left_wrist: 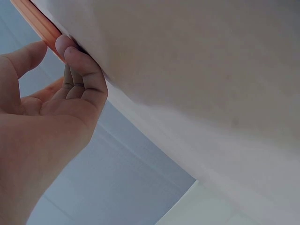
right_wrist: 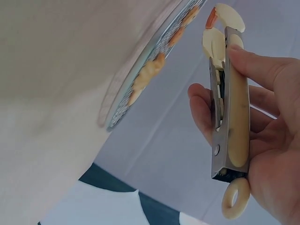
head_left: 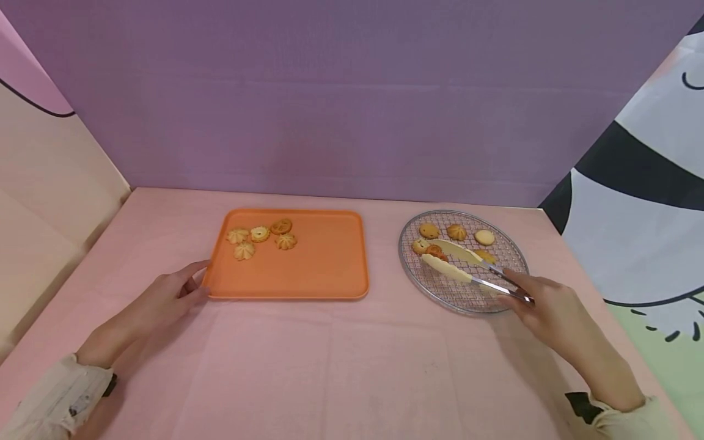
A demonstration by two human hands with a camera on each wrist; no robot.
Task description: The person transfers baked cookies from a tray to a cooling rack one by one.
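My left hand (head_left: 165, 296) is at the left edge of an orange tray (head_left: 308, 275), with thumb and curled fingers pinching its rim (left_wrist: 49, 35). Several small cookies (head_left: 244, 250) lie in the tray's upper left part. In my right hand (head_left: 558, 311) I grip metal tongs (right_wrist: 238, 112) with cream tips and a ring at the end. Between the tips is a reddish-brown lattice cookie (head_left: 436, 252), lifted above the rack in the right wrist view. Below is a round wire rack (head_left: 467, 299) holding several cookies (head_left: 456, 231) of different shapes.
Pink cloth (head_left: 352, 366) covers the table, with a strip of it between tray and rack. A purple wall (head_left: 352, 110) rises behind, and a printed panel (head_left: 649, 201) stands along the right side.
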